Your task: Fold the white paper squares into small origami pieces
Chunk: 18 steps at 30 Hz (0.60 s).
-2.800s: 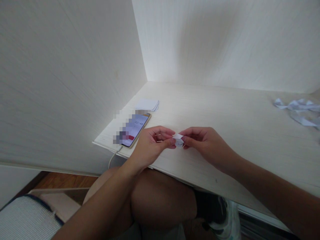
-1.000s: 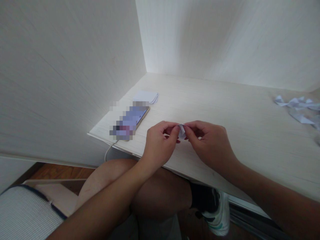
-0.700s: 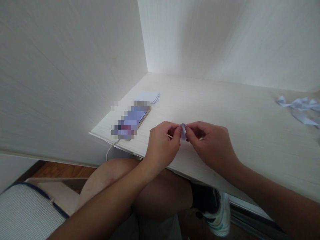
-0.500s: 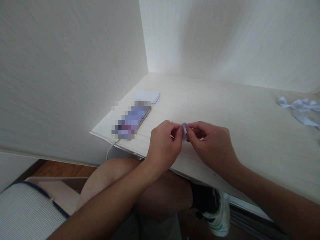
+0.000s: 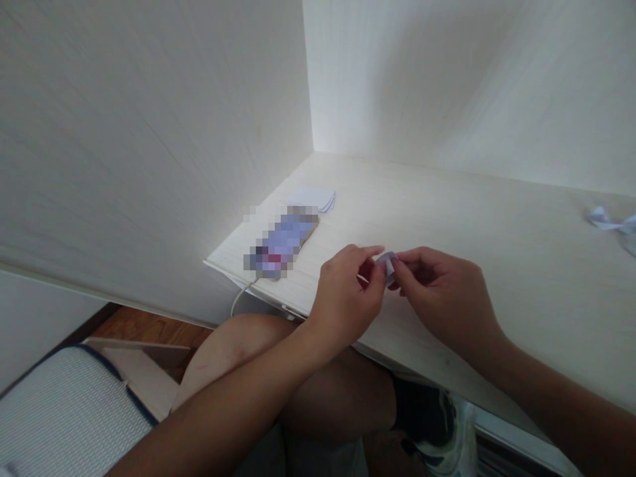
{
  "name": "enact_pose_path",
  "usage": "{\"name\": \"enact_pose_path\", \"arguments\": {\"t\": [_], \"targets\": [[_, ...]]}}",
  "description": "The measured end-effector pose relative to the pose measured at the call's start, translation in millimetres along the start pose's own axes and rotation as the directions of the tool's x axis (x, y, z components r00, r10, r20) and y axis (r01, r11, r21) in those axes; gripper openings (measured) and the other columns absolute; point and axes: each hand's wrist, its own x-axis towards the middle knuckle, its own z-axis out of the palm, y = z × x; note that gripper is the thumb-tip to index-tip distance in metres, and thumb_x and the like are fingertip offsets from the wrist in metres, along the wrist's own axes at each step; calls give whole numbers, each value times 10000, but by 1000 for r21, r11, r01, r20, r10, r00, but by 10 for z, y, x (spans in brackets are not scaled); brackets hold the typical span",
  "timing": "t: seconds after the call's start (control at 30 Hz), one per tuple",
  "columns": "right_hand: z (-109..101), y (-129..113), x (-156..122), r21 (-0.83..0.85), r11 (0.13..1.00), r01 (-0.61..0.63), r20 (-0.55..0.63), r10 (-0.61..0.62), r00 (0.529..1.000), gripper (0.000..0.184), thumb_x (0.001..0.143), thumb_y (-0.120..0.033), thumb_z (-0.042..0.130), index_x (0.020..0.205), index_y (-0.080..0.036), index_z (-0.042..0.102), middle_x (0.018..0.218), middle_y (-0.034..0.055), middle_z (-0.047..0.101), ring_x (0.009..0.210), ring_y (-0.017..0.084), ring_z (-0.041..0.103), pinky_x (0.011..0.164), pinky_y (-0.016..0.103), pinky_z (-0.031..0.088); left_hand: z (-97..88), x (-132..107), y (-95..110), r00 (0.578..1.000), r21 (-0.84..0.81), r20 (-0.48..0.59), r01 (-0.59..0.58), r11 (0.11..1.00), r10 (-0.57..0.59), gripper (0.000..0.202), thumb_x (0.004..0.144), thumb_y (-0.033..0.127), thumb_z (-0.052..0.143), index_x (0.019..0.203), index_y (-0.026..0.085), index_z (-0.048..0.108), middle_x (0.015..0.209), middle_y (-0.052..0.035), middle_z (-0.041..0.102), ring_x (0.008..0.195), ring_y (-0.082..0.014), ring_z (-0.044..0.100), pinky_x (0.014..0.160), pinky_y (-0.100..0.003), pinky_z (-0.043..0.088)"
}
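Note:
A small folded piece of white paper (image 5: 389, 266) is pinched between my two hands above the desk (image 5: 477, 218). My left hand (image 5: 348, 285) grips its left side with the thumb, while the index finger is lifted and stretched over the top. My right hand (image 5: 442, 288) holds the right side between thumb and fingers. The paper's lower part is partly hidden by my fingertips. Left of my hands lies a phone (image 5: 283, 242), its screen blurred out, and behind it a small stack of white paper sheets (image 5: 312, 197).
Crumpled or folded white paper strips (image 5: 611, 222) lie at the desk's far right. A cable (image 5: 243, 295) runs from the phone over the front edge. Panels close off the left side and back. My knee (image 5: 238, 344) is under the desk edge, with a mesh seat (image 5: 74, 411) at lower left.
The view has shifted, so everything on the desk appears farther right. My left index finger has lifted and straightened away from the thumb; the paper looks turned slightly.

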Motion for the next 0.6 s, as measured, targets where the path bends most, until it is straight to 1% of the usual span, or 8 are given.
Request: {"name": "enact_pose_path", "arguments": {"t": [0.03,0.1,0.17,0.23,0.3,0.47,0.53,0.6], "targets": [[-2,-2,5,8,1000,-5,-11,5,1000,151,898,-284,661,816,-222,772,670,23,776,588,209,730,592,319,518,14,-8,-9,998,-88,-3,58,994,-59,238,948,250,638,1172,182,680,917,-36,695,725,-143,694,591,-243,566],[2,-5,9,10,1000,-9,-37,9,999,152,890,-281,665,801,-216,769,650,16,768,570,201,724,573,304,510,33,-18,-21,987,-223,8,161,961,-163,276,921,279,676,1179,202,618,893,-12,686,715,-154,713,554,-243,584],[12,-8,6,1,1000,0,-51,0,999,154,889,-269,661,797,-211,770,642,14,766,567,197,725,570,297,508,35,-18,-19,971,-293,49,238,926,-234,273,897,282,695,1137,213,583,836,12,668,698,-170,719,526,-256,601],[23,-9,-2,-11,1000,19,-57,-20,998,154,893,-258,653,814,-208,776,647,15,769,573,197,728,576,297,511,25,-13,-6,956,-332,98,294,896,-277,264,878,266,702,1101,215,571,772,32,639,672,-179,715,505,-273,616],[29,-9,-13,-22,999,40,-57,-41,998,153,897,-249,651,833,-206,783,659,16,774,583,197,733,586,299,516,13,-6,10,948,-351,121,318,881,-295,255,864,248,708,1078,212,575,737,43,624,657,-180,713,510,-287,631],[28,-2,-33,-14,997,73,-70,-74,995,143,902,-248,660,869,-204,792,681,18,779,581,190,727,592,300,527,14,7,57,952,-369,77,302,879,-295,227,844,209,740,1020,189,597,721,43,639,630,-146,717,599,-277,647],[29,1,-38,1,996,85,-88,-84,993,140,901,-253,662,870,-203,789,690,21,778,582,188,722,590,300,530,19,10,82,940,-432,74,332,839,-334,248,824,193,766,1004,180,596,741,40,638,630,-143,720,599,-277,648],[32,4,-38,14,996,90,-119,-88,989,139,898,-261,664,861,-199,782,696,25,774,580,182,710,582,296,528,21,12,105,913,-523,121,393,756,-390,268,813,193,787,994,170,591,772,34,643,626,-145,724,590,-289,653]]}}
